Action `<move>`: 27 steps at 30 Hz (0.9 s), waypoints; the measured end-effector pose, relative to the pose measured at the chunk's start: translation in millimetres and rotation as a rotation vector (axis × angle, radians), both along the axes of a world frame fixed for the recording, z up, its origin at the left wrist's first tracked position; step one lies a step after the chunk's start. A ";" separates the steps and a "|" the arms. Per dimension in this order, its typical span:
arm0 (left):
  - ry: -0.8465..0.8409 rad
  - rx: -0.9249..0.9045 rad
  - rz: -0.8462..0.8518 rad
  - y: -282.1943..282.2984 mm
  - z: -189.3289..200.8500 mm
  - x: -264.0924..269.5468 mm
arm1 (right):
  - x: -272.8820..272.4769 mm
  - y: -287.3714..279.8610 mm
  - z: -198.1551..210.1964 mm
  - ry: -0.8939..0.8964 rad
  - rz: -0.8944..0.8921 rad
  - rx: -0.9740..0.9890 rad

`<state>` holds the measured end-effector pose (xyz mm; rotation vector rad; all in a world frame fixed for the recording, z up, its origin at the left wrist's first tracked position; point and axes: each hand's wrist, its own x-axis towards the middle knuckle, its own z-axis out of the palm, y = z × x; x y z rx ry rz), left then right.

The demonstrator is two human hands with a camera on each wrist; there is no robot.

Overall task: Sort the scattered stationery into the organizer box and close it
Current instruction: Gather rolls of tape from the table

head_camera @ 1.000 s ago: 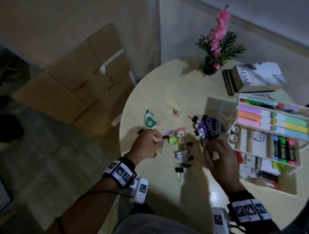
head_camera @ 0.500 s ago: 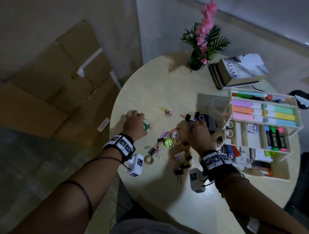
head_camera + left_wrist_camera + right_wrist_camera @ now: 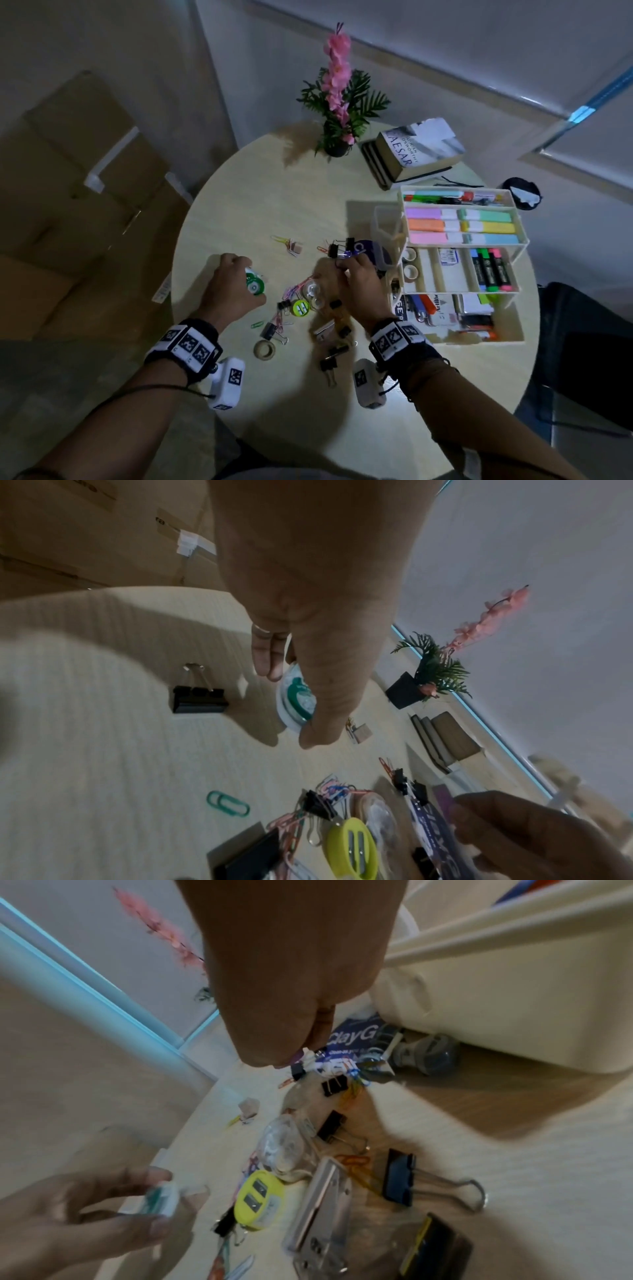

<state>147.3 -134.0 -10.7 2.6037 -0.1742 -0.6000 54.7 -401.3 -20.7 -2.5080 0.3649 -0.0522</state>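
Round pale table point(image 3: 260, 212) carries our scattered clips beside the open organizer box point(image 3: 513, 337) at its right edge. Our left hand point(image 3: 227, 286) grips the green-and-white correction tape point(image 3: 254, 281); our right hand point(image 3: 358, 286) pinches the purple packet point(image 3: 352, 1042) by the box.

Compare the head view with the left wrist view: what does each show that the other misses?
Head only: the organizer box standing open, with highlighters in its top tray, and the tape roll.

Left wrist only: a lone black binder clip beyond the left hand.

Both: the left hand's grip on the green-and-white correction tape, the yellow sharpener and the flower pot.
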 end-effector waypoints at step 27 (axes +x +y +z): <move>0.163 -0.676 0.146 -161.5 94.9 -125.4 | -65.5 -138.3 83.1 0.065 0.331 -0.152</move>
